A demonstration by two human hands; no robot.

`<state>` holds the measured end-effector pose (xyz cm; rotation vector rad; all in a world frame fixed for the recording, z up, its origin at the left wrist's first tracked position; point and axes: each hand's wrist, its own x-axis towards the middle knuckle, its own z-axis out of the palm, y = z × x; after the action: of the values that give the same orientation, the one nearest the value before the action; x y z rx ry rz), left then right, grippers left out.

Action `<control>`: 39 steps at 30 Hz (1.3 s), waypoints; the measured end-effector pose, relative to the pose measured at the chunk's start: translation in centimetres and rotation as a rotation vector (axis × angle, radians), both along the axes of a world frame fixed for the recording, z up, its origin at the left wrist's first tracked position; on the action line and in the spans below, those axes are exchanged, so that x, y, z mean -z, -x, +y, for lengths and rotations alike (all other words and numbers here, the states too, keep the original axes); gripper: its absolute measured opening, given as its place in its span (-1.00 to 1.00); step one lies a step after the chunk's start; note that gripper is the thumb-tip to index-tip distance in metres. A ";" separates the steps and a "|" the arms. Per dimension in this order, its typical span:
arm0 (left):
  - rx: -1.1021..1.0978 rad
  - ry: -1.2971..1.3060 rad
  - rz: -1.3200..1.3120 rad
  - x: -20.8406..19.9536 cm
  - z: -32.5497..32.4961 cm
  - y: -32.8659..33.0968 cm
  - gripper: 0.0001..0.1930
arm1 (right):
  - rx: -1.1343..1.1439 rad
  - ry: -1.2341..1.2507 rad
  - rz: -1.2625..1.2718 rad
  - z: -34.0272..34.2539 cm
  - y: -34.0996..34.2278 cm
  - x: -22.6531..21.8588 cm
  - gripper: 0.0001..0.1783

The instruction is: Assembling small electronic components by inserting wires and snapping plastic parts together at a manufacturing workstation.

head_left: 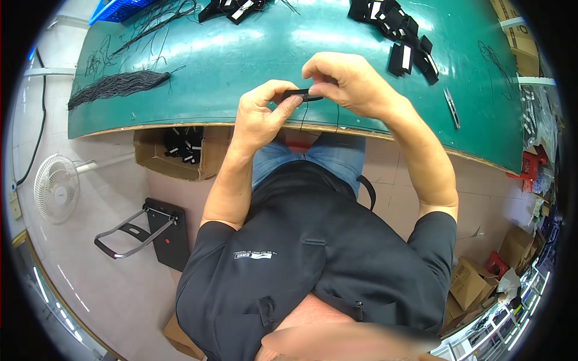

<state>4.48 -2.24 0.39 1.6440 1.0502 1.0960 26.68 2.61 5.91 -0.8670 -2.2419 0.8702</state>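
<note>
Above the near edge of the green table, my left hand (263, 113) pinches a small flat black piece (295, 93) between thumb and fingers. My right hand (349, 83) meets it at the right end, thumb and fingertips closed on a thin black cord (306, 113); the exact grip is partly hidden by the fingers. One strand hangs down from the black piece, and another hangs below my right hand over the table edge.
On the green table (229, 66) lie a bundle of dark cords (120, 86) at left, piled black pieces with white labels (391, 24) at far right, and a utility knife (451, 108). A cardboard box (208, 150) of black pieces sits below; a white fan (57, 188) stands left.
</note>
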 end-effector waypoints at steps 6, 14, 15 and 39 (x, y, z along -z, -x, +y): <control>-0.110 0.016 -0.175 0.2 0.2 -0.1 -0.82 | 0.200 -0.070 0.217 -0.5 1.5 0.5 -0.71; -0.157 0.036 -0.328 -0.5 0.5 0.7 -0.81 | 0.284 -0.379 0.273 -0.9 4.0 1.6 -0.76; -0.168 0.047 -0.341 -0.4 0.5 0.9 -0.81 | 0.280 -0.380 0.273 -1.0 4.2 1.6 -0.76; -0.140 0.065 -0.860 -2.6 0.4 3.9 -0.77 | 0.202 0.396 0.501 -2.5 9.4 1.0 -0.84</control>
<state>0.58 -1.81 3.00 0.8784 0.6108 1.6262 17.28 0.14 4.86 -0.9056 -1.5508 1.2928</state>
